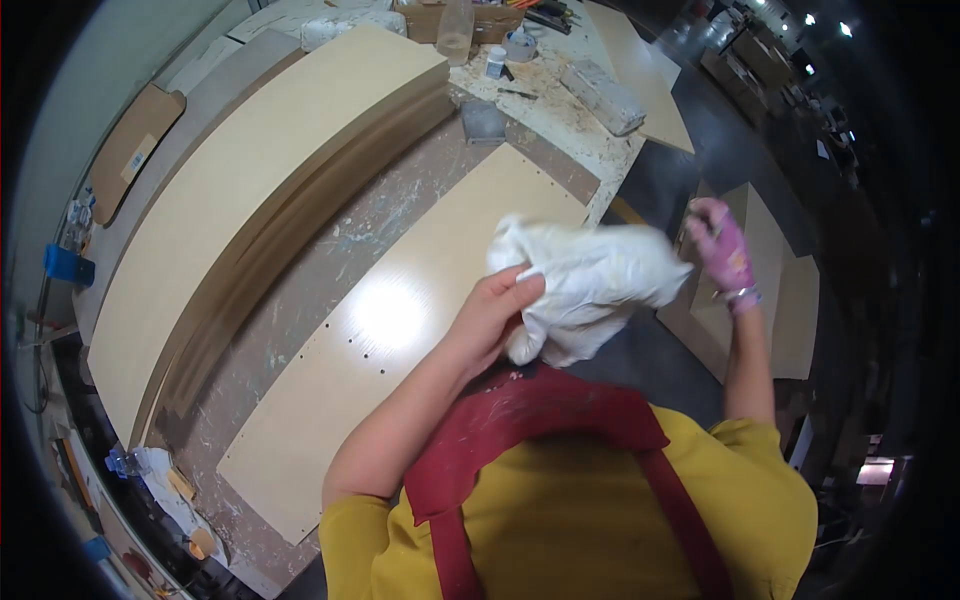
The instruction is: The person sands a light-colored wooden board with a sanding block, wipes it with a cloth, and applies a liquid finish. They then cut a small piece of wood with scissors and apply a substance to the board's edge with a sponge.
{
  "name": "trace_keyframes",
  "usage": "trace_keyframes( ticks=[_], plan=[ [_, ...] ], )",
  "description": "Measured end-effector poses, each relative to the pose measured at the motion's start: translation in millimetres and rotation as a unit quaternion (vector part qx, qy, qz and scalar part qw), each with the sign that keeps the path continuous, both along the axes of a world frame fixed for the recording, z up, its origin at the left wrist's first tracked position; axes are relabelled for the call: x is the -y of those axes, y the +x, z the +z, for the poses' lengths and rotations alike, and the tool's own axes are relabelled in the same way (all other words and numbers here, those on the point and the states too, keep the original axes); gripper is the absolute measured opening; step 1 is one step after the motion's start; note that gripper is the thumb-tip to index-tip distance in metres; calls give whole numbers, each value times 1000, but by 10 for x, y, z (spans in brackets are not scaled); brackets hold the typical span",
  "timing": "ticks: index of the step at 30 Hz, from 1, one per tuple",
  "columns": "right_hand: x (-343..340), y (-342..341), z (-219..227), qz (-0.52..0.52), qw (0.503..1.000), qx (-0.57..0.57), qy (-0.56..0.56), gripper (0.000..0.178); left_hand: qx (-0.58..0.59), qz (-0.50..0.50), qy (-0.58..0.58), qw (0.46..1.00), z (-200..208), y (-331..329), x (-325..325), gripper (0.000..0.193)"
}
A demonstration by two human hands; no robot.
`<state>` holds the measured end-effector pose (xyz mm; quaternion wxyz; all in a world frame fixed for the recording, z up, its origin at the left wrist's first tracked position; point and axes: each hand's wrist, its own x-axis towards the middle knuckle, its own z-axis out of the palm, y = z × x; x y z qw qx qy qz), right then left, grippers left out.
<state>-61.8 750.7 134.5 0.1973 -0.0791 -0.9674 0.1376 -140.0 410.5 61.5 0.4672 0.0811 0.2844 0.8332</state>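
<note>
My bare left hand (497, 305) is closed on a bunched white cloth (598, 280), pinching its left end between thumb and fingers. The cloth hangs in the air in front of my chest, above the near right edge of a pale wood-faced panel (400, 300). Its right end is blurred. My right hand (724, 250), in a pink patterned glove, is raised to the right of the cloth and apart from it. Its fingers are bent, with a gap by the thumb, and I see nothing in them. Small dark holes run along the panel, which lies flat on the worktable (300, 325).
Left of the panel stands a stack of long pale boards (260, 150). A bottle (455, 35), a small white jar (496, 62), a tape roll (519, 44) and a dusty block (603, 97) sit at the back. More pale boards (760, 290) stand at the right.
</note>
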Motion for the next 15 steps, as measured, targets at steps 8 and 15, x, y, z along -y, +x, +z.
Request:
trace_keyframes(
  ticks=[8, 15],
  plan=[
    [1136, -220, -829, 279, 652, 338, -619, 71, -2, 49, 51, 997, 512, 30, -78, 18],
    [822, -631, -334, 156, 585, 268, -749, 37, -433, 321, -483, 690, 132, -737, 483, 19]
  ],
)
